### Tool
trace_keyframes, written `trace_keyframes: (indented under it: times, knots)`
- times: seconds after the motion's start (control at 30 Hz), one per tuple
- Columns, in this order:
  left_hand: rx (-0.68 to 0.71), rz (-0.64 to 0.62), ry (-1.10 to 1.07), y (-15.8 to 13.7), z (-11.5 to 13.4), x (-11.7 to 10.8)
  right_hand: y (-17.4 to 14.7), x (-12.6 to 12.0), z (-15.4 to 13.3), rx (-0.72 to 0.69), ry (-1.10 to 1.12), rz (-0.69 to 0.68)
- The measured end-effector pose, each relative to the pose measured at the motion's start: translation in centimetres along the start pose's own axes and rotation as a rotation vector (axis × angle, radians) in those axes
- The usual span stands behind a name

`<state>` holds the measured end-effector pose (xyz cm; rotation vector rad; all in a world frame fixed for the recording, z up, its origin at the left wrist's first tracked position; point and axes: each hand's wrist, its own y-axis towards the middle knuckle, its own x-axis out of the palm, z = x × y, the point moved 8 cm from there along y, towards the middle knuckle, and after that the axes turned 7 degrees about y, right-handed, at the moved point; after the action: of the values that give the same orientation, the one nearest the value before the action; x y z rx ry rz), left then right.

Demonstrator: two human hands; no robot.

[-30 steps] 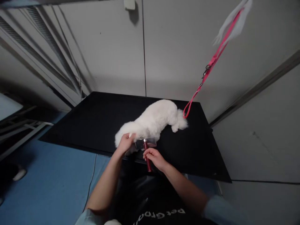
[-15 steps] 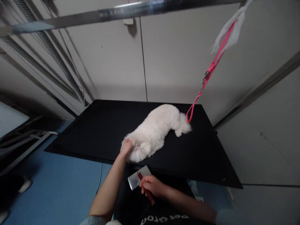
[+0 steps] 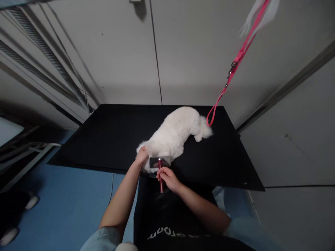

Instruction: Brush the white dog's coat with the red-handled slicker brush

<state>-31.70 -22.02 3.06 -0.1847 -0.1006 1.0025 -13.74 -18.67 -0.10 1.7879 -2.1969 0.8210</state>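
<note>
A white dog [image 3: 174, 130] lies on a black grooming table [image 3: 115, 132], stretched from the near edge toward the back right. My left hand [image 3: 142, 156] is closed on fur at the dog's near left end; its fingertips are partly buried. In my right hand [image 3: 169, 178] is a slicker brush [image 3: 160, 164] with a red handle and a flat silver back. The brush head is against or just above the fur at the dog's near end, right of my left hand. Its pin side is hidden.
A pink leash [image 3: 244, 52] hangs from above, its loop close to the dog's far end. Grey ribbed hoses [image 3: 47, 48] run along the wall [image 3: 193, 52] at left. Another person's shoes [image 3: 31, 202] stand on the blue floor [image 3: 70, 205].
My right hand has moved up and forward, carrying the slicker brush from over the apron to the dog's near end. My left hand keeps its hold. The camera has tilted down.
</note>
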Motion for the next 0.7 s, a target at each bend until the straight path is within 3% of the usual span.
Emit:
trace_keyframes:
  times: [0.1, 0.2, 0.27, 0.4, 0.47, 0.57, 0.63, 0.7]
  knots:
    - [-0.027, -0.02, 0.012, -0.5, -0.3, -0.2, -0.3, 0.2, 1.3, 0.025, 0.04, 0.016]
    - [0.001, 0.021, -0.001, -1.1, -0.1, -0.7, -1.5, 1.7, 2.5, 0.129, 0.038, -0.11]
    - [0.02, 0.047, -0.008, -1.2, 0.1, -0.9, -1.6, 2.4, 2.0, 0.125, 0.023, -0.167]
    - [0.013, 0.057, -0.007, -1.0, -0.1, -1.2, -0.7, 1.4, 0.5, -0.046, 0.012, 0.008]
    - [0.012, 0.074, -0.003, -0.7, -0.3, -1.8, -1.0, 1.6, 2.2, 0.056, -0.012, 0.002]
    - [0.018, 0.114, 0.005, -0.2, -0.6, -3.0, -1.8, 3.1, 4.2, 0.247, -0.046, -0.155]
    - [0.004, 0.126, -0.004, 0.2, -0.9, -3.5, -1.2, 3.2, 2.9, 0.154, -0.034, -0.126]
    - [-0.031, 0.123, -0.03, 0.5, -1.5, -3.7, -0.2, 2.4, 1.1, -0.009, -0.023, 0.013]
